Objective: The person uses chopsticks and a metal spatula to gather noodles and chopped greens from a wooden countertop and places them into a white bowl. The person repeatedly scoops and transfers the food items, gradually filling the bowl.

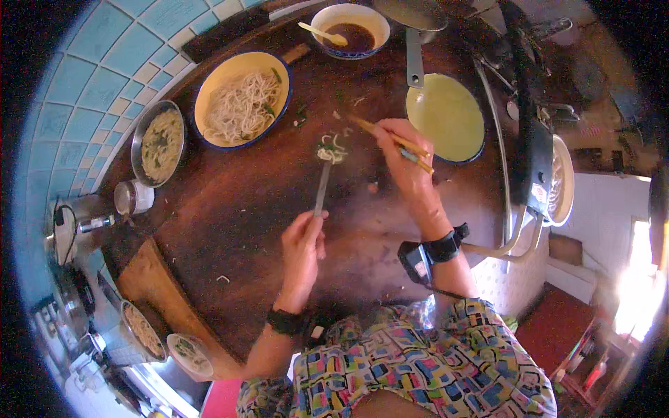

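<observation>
My left hand (303,244) is closed around the flat handle of a metal spoon (322,188). A small heap of pale noodles and greens (331,152) sits on its far end, over the brown table. With my right hand (406,157) I grip a pair of chopsticks (418,149); their tips point left, a little beyond the heap and apart from it. Beyond my left hand, a cream enamel bowl with a blue rim (207,87) holds a pile of noodles (240,108) with bits of green. A pale yellow-green, blue-rimmed enamel dish (446,118) stands right of my right hand.
At the far edge, a bowl (378,26) contains dark sauce and a pale spoon (324,33). A pan's grey handle (414,59) reaches over the green dish. Along the left stand a metal bowl of food (180,125) and a jar (134,197). Scraps dot the tabletop (237,209).
</observation>
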Action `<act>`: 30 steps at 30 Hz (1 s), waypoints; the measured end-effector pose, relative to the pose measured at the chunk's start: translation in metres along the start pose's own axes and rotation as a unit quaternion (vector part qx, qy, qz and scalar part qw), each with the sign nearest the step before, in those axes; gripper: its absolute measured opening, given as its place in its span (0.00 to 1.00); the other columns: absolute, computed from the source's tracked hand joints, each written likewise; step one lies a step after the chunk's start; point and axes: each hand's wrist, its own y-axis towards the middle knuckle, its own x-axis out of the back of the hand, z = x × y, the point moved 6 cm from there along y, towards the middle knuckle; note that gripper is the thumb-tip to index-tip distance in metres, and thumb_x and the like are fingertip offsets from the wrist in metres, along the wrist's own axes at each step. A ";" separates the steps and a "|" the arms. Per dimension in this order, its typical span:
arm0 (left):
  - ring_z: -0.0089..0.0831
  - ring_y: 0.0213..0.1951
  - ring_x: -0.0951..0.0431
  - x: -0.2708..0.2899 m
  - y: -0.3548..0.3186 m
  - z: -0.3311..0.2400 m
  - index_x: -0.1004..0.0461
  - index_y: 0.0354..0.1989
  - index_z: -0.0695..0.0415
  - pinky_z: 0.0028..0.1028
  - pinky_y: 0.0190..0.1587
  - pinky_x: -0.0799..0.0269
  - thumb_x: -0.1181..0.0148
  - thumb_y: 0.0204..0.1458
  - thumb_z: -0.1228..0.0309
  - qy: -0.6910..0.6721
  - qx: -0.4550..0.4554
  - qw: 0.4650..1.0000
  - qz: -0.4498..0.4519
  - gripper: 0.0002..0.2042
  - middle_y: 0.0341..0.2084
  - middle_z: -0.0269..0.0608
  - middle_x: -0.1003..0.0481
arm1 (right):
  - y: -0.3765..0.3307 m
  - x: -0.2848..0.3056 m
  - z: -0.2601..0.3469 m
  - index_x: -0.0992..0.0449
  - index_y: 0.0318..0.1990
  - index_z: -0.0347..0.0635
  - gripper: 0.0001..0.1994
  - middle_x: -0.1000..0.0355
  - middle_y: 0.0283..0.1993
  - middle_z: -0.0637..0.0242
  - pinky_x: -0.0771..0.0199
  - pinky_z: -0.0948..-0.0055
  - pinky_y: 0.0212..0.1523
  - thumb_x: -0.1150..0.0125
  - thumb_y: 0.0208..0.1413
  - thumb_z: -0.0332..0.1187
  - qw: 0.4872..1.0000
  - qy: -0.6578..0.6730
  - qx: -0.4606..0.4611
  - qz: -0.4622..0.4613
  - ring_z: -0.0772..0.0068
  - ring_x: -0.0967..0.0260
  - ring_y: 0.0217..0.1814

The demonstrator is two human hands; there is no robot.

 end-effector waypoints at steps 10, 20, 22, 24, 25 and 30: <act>0.12 0.11 0.46 -0.006 0.035 -0.002 0.26 0.36 0.59 0.16 0.12 0.53 0.46 0.53 0.67 -0.021 0.003 0.999 0.029 0.09 0.13 0.25 0.39 | -0.008 0.022 0.011 0.25 0.32 0.35 0.04 0.28 0.31 0.58 0.29 0.71 0.30 0.40 0.47 0.24 1.000 -0.021 -0.006 -0.013 0.63 0.30 0.29; 0.13 0.11 0.44 -0.013 0.046 -0.005 0.26 0.37 0.58 0.17 0.13 0.52 0.45 0.52 0.67 -0.019 0.009 0.999 0.045 0.09 0.12 0.25 0.39 | -0.005 0.003 -0.001 0.26 0.31 0.37 0.03 0.28 0.31 0.58 0.29 0.71 0.28 0.41 0.48 0.26 0.999 -0.037 -0.010 -0.006 0.62 0.29 0.28; 0.13 0.11 0.44 -0.015 0.047 -0.005 0.25 0.36 0.57 0.17 0.12 0.51 0.45 0.52 0.67 -0.015 0.008 0.998 0.052 0.08 0.14 0.26 0.38 | -0.010 0.008 0.005 0.26 0.31 0.37 0.03 0.28 0.31 0.58 0.29 0.71 0.27 0.41 0.49 0.27 0.999 -0.048 0.009 -0.011 0.62 0.29 0.28; 0.13 0.11 0.44 -0.016 0.048 -0.006 0.25 0.35 0.57 0.17 0.12 0.51 0.45 0.52 0.67 -0.010 -0.007 0.998 0.056 0.08 0.14 0.26 0.38 | -0.008 0.014 0.005 0.27 0.31 0.37 0.03 0.28 0.31 0.57 0.29 0.71 0.28 0.41 0.49 0.27 0.998 -0.059 -0.003 -0.027 0.61 0.29 0.28; 0.13 0.11 0.43 -0.017 0.048 -0.007 0.25 0.35 0.57 0.17 0.12 0.50 0.45 0.52 0.66 -0.005 -0.011 0.998 0.058 0.08 0.14 0.26 0.38 | -0.006 0.018 0.002 0.27 0.31 0.37 0.03 0.28 0.31 0.57 0.29 0.71 0.28 0.41 0.49 0.27 0.997 -0.066 -0.027 -0.042 0.61 0.29 0.29; 0.14 0.12 0.42 -0.024 0.051 -0.007 0.25 0.34 0.57 0.16 0.13 0.49 0.45 0.52 0.66 -0.023 0.009 0.998 0.051 0.08 0.14 0.26 0.37 | 0.015 0.014 -0.002 0.27 0.30 0.36 0.03 0.28 0.31 0.57 0.30 0.67 0.32 0.41 0.48 0.26 0.994 -0.089 0.001 -0.057 0.59 0.29 0.31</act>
